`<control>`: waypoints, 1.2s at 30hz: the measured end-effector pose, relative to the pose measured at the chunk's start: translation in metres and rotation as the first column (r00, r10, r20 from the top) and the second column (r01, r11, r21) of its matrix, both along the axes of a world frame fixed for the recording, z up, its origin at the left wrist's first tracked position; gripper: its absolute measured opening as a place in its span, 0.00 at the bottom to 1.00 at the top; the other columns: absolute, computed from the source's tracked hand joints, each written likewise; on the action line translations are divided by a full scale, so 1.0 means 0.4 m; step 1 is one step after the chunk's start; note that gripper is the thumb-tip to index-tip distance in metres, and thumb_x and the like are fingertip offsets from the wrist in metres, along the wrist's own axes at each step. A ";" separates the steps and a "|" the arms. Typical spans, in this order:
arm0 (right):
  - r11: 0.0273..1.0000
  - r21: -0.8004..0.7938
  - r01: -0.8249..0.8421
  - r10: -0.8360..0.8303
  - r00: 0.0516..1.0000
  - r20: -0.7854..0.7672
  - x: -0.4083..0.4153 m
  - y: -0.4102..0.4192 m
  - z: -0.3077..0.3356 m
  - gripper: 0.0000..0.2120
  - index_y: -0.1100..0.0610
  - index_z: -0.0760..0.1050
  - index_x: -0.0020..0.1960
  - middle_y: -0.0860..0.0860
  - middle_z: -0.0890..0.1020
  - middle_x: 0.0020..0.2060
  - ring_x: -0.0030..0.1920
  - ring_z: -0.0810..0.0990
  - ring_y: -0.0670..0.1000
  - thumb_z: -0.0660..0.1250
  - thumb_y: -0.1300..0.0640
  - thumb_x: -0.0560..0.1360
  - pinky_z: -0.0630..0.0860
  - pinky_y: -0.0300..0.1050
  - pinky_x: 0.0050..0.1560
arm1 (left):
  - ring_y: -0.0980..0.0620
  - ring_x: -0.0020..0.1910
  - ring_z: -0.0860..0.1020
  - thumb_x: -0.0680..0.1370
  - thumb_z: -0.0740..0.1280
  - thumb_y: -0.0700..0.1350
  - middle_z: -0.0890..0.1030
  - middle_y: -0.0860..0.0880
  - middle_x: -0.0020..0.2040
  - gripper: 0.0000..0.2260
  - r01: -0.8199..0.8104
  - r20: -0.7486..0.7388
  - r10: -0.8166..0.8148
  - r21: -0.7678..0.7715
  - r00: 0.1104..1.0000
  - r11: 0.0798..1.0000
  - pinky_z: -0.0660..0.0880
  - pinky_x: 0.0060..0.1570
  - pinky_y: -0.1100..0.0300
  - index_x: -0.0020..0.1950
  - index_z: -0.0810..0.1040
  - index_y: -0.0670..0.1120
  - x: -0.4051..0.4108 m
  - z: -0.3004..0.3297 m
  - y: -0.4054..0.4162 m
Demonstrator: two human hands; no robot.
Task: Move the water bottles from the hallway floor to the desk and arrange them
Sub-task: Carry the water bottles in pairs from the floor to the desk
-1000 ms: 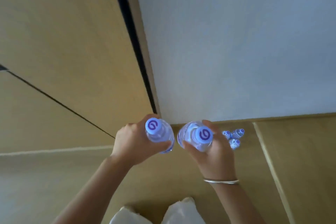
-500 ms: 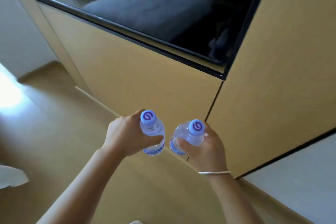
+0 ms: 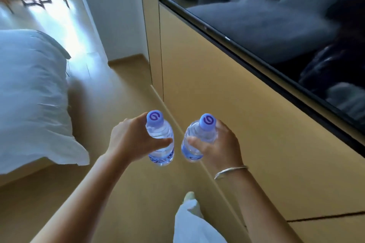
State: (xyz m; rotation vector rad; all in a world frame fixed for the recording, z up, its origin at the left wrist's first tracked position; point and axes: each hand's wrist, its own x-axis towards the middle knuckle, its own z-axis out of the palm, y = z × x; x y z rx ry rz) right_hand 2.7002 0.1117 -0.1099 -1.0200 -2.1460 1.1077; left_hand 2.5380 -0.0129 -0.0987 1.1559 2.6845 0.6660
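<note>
Both forearms are cut off by the lower edge of the frame, and the lower part of each bottle is partly hidden behind the fingers that wrap it. The print on the labels is too blurred to read. The dark screen at the upper right gives only a dim reflection of a bed. The far room at the upper left is washed out by light, with thin furniture legs barely made out.

In the lower centre of the frame, the left hand grips the left water bottle, fingers curled round its body. Just beside it, not touching, the right hand holds the right water bottle the same way. Both bottles are clear plastic, filled with water, upright and slightly tilted, each with a pale blue cap bearing a purple swirl. A silver bangle circles the right wrist.

A white duvet fills the left of the frame over a tan floor. A wooden wall panel runs along the right.
</note>
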 end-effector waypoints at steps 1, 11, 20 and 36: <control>0.999 0.010 -0.031 0.031 0.999 0.012 -0.042 0.026 0.002 0.20 0.49 0.76 0.46 0.46 0.81 0.41 0.45 0.79 0.50 0.71 0.41 0.58 0.76 0.51 0.49 | 0.63 0.31 0.72 0.56 0.64 0.68 0.75 0.60 0.28 0.17 -0.018 0.007 0.018 0.010 1.000 1.000 0.63 0.28 0.66 0.37 0.71 0.61 -0.034 -0.002 0.013; 0.937 0.130 -0.325 0.311 0.943 0.122 -0.486 0.335 0.039 0.22 0.52 0.75 0.52 0.48 0.80 0.44 0.47 0.77 0.52 0.75 0.45 0.62 0.75 0.46 0.49 | 0.50 0.36 0.75 0.57 0.66 0.70 0.75 0.58 0.32 0.18 -0.279 -0.023 0.282 0.090 0.959 0.956 0.68 0.34 0.60 0.40 0.69 0.64 -0.377 0.012 0.205; 0.864 0.090 -0.495 0.482 0.865 0.138 -0.792 0.453 0.016 0.21 0.50 0.75 0.50 0.47 0.80 0.43 0.45 0.78 0.51 0.76 0.44 0.61 0.71 0.41 0.43 | 0.46 0.42 0.79 0.55 0.68 0.65 0.79 0.52 0.36 0.24 -0.535 0.045 0.536 0.171 0.843 0.827 0.68 0.39 0.59 0.45 0.79 0.54 -0.594 0.028 0.277; 0.868 0.100 -0.487 0.477 0.872 0.110 -1.547 0.562 0.036 0.19 0.53 0.77 0.46 0.49 0.80 0.40 0.43 0.78 0.52 0.77 0.47 0.61 0.76 0.45 0.44 | 0.53 0.34 0.73 0.61 0.76 0.60 0.72 0.60 0.30 0.13 -0.547 0.065 0.546 0.195 0.836 0.814 0.66 0.34 0.63 0.38 0.77 0.58 -1.362 0.028 0.387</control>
